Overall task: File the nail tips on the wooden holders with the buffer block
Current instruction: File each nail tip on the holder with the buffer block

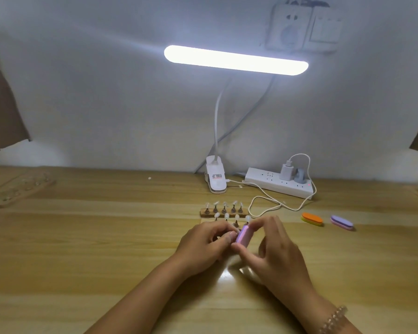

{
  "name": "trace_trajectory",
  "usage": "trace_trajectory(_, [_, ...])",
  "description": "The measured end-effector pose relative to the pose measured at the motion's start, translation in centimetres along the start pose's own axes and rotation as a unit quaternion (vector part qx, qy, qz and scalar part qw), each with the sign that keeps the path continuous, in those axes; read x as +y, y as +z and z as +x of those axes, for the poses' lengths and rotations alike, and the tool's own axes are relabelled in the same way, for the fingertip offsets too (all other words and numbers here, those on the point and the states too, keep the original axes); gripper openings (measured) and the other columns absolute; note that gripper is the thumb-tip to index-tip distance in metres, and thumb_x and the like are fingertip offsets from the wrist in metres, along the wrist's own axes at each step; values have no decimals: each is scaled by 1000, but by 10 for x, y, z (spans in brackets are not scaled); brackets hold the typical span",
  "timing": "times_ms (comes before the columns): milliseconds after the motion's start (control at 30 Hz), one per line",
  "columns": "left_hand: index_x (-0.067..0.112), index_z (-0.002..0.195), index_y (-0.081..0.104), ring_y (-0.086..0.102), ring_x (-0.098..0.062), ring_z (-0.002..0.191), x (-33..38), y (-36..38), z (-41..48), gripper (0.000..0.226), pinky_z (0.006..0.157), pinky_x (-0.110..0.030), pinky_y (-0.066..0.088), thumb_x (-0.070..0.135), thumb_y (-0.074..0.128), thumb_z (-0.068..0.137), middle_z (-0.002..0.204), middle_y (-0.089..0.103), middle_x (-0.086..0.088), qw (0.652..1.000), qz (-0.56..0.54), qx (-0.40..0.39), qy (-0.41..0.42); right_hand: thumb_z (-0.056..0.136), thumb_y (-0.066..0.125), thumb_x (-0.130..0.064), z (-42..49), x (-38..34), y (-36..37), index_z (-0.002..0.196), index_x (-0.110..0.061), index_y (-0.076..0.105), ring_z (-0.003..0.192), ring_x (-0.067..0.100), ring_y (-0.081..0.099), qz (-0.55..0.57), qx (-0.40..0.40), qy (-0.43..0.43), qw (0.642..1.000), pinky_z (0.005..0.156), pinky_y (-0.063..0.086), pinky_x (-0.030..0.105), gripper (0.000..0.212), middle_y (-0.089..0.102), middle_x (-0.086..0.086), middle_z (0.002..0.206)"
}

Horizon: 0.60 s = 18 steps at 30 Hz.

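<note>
Right grip (273,247) is pinching the buffer (243,235); left grip (208,239) is curling beside it, contents unclear. Pressing hard risks knocking tips (225,204) off the holder (204,213).

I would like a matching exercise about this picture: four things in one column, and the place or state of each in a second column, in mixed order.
Things
1. pink oval buffer block
2. orange oval buffer block
3. white bar-shaped clip lamp
4. white plastic power strip

Places or states
A. has a white charger plugged in
B. switched on, glowing
C. pinched in the right hand
D. lies untouched on the wooden table

Pairs: 1-C, 2-D, 3-B, 4-A
</note>
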<state>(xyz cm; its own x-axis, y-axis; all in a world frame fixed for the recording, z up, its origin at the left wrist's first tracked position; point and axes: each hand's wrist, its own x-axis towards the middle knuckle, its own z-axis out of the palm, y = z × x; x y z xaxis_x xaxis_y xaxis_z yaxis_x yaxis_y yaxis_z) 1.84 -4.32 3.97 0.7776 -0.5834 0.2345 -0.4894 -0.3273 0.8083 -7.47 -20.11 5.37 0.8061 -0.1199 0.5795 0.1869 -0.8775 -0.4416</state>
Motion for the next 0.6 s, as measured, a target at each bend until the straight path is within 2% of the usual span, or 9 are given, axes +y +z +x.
trace_trajectory(67, [39, 96, 70, 62, -9, 69, 0, 0, 0, 21, 71, -51, 56, 43, 50, 90, 80, 68, 20, 1000, 18, -7, 4, 74, 74, -49, -2, -3, 1, 99, -22, 52, 55, 8, 49, -25, -29, -28, 999, 47, 47, 33, 43, 51, -13, 96])
trace_trajectory(200, [42, 95, 70, 63, -11, 73, 2, -1, 0, 20, 73, -51, 56, 47, 51, 89, 85, 70, 20, 1000, 28, -8, 1, 76, 75, -47, 2, 3, -1, 98, -23, 50, 63, 16, 59, -35, -20, 4, 999, 52, 48, 35, 40, 51, -11, 97])
trace_trajectory(300, [43, 94, 70, 59, -5, 68, 2, -2, 0, 20, 73, -48, 55, 46, 51, 89, 78, 67, 25, 999, 32, -12, 7, 75, 70, -52, -2, -1, 2, 96, -25, 48, 65, 19, 58, -61, -47, -40, 996, 49, 49, 38, 41, 49, -10, 97])
trace_trajectory(433, [46, 89, 69, 60, -5, 68, 3, -1, 0, 18, 72, -47, 56, 47, 51, 89, 78, 67, 24, 1000, 30, -6, 5, 76, 71, -52, 1, 3, -1, 93, -26, 46, 65, 15, 56, -21, -26, 16, 999, 54, 48, 36, 40, 49, -12, 93])
trace_trajectory(533, [48, 89, 68, 57, -1, 64, 2, -2, 0, 17, 72, -45, 55, 47, 51, 89, 76, 65, 26, 999, 44, -10, 12, 77, 69, -53, -1, 1, 1, 95, -25, 48, 67, 18, 58, -48, -43, -11, 998, 53, 49, 37, 39, 47, -11, 95])
trace_trajectory(600, [47, 88, 68, 58, -4, 65, 1, -2, 0, 17, 71, -46, 55, 45, 51, 90, 75, 65, 25, 999, 35, -9, 13, 76, 66, -55, -3, -1, 2, 96, -26, 48, 70, 17, 58, -47, -70, -21, 996, 55, 50, 38, 40, 47, -13, 97])
